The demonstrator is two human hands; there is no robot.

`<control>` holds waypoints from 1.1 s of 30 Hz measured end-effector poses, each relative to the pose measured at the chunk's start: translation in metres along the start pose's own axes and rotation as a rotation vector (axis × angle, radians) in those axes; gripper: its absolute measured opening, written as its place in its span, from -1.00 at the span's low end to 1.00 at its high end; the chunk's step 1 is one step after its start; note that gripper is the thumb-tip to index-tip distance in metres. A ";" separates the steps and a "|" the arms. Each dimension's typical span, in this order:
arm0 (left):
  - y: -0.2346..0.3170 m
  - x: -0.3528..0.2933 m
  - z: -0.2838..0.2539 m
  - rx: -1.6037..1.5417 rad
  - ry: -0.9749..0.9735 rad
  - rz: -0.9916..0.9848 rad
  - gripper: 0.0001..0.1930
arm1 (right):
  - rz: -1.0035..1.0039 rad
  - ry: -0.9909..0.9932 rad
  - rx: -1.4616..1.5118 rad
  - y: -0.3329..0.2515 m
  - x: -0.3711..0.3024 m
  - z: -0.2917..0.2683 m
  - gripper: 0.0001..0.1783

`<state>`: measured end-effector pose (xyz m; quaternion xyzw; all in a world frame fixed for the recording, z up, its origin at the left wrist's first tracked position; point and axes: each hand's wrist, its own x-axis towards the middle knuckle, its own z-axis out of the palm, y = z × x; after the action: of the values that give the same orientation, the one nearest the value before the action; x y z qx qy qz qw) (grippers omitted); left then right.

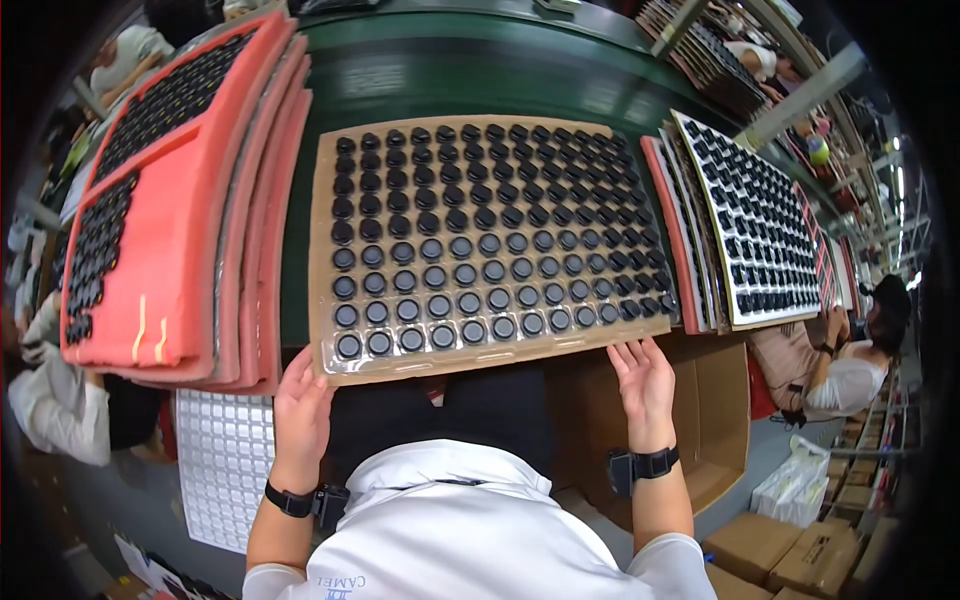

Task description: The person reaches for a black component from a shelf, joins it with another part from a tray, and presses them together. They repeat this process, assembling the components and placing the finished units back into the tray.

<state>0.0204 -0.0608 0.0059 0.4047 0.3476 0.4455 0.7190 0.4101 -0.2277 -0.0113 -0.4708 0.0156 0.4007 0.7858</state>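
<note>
A clear plastic blister tray [440, 336] on a brown cardboard sheet [325, 240] lies in front of me, filled with rows of small black round parts [455, 220]. In the nearer left rows the parts show flat grey-blue tops; the far rows and the right side look all black. My left hand [303, 400] grips the near left corner, with the thumb at the edge and the other fingers partly hidden. My right hand [643, 380] is palm up at the near right edge, fingertips against it, partly under the sheet.
Stacked pink foam trays [180, 250] with black parts rise at the left. More stacked trays, topped by a white one [735, 240], stand at the right. Behind runs a green conveyor belt [450, 75]. An open cardboard box [710, 420] sits below right; co-workers sit on both sides.
</note>
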 end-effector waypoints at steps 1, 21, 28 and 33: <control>0.002 0.004 0.004 0.001 -0.014 -0.007 -0.51 | -0.015 0.004 -0.032 -0.003 0.001 0.003 -0.68; 0.018 0.010 -0.019 0.883 0.239 0.061 -0.45 | -0.095 0.012 -0.912 -0.021 -0.011 0.032 -0.71; 0.025 -0.007 -0.030 1.531 0.115 0.433 -0.46 | -0.989 -0.136 -1.476 0.023 -0.044 0.049 -0.81; 0.022 -0.016 -0.044 1.617 0.047 0.411 -0.51 | -1.186 -0.337 -1.596 0.064 -0.055 0.058 -0.72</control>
<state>-0.0314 -0.0580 0.0085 0.8420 0.4944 0.1893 0.1035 0.3113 -0.2028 -0.0038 -0.7283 -0.6053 -0.1004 0.3052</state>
